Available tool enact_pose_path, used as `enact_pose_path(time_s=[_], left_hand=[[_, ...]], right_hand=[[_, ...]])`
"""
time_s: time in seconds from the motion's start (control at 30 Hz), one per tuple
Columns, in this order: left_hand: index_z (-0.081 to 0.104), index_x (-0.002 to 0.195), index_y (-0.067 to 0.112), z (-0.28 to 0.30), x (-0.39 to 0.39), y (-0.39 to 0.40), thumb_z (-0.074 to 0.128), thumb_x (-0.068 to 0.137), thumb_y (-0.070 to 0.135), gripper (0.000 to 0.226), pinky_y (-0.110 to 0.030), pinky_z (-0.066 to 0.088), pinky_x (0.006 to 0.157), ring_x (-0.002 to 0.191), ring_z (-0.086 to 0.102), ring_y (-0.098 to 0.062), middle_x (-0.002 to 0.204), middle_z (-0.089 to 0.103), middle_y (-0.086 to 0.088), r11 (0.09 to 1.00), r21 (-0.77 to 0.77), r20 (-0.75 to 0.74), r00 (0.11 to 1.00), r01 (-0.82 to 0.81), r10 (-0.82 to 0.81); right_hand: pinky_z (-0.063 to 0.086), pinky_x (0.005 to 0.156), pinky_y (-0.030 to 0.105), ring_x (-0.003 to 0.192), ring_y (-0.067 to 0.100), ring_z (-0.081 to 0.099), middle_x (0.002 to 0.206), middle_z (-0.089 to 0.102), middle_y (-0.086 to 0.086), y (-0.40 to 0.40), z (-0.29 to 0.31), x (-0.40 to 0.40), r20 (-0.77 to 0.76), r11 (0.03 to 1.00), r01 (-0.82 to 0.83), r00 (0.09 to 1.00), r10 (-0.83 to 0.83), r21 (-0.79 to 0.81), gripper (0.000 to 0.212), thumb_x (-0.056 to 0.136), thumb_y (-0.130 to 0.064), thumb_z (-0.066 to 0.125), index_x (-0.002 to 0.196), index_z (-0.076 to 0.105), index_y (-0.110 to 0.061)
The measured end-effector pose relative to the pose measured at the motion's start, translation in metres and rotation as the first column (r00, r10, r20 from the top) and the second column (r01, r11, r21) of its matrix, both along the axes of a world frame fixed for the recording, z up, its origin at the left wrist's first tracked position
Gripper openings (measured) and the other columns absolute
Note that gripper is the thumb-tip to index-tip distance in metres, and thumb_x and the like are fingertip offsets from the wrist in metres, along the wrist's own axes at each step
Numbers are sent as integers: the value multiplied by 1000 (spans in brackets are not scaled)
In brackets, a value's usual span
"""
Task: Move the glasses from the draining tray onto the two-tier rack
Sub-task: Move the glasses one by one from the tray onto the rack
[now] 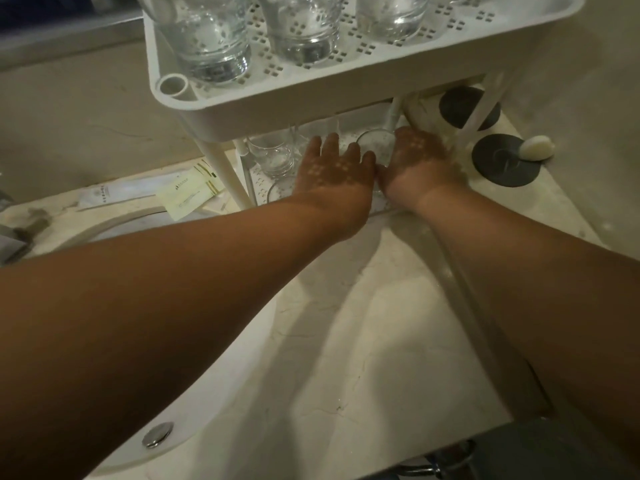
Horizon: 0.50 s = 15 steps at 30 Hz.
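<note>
Glass point(375, 147) between both hands on the rack's lower tier point(258, 183), under the upper tier point(311, 98). Left hand point(334, 171) lies flat-fingered beside it; right hand point(420, 161) cups it, grip uncertain. Judged rigid, brittle, possibly wet and slippery: hold the wall. Headroom tight; another tumbler point(273, 154) stands left; a rack post point(393, 116) stands behind.

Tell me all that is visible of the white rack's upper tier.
The upper tier is a white tray, plastic by its look, with rounded corners, a raised rim and a floor pierced by small clusters of square holes. A short open tube stands in its near left corner. At least three clear glasses stand on it, wet with droplets. White legs carry it above the lower tier, where both hands reach. Its far part is cut off.
</note>
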State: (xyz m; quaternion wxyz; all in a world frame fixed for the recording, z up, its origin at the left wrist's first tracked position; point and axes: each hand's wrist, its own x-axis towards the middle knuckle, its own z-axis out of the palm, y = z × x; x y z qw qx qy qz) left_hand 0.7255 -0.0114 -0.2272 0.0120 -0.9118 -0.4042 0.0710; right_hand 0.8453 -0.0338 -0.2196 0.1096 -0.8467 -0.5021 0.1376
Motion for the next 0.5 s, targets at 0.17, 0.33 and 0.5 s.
enact_pose_path(time_s=[0.17,0.33,0.5], left_hand=[[24,157,21,-2,4,6,44,93,22,67,-51,5,122,151,12,-42,163,27,-8,999,-33,13,999,-31,32],[27,156,23,-5,2,10,45,92,24,66,-47,7,122,152,15,-36,164,25,-4,998,-45,26,999,-43,44],[17,159,24,-5,-2,10,47,96,25,70,-44,6,123,154,9,-30,168,9,0,993,-99,58,996,-59,65]], right_hand=[[43,92,30,125,28,51,137,53,13,11,-3,4,-59,1000,16,998,-14,22,56,92,-38,65,135,48,-8],[41,94,30,129,28,49,142,50,9,19,-7,11,-188,1000,6,982,-5,8,82,77,-48,78,141,42,-12],[40,101,29,131,25,48,143,51,6,22,-9,10,-223,1000,-8,975,11,18,85,72,-47,83,141,45,-15]])
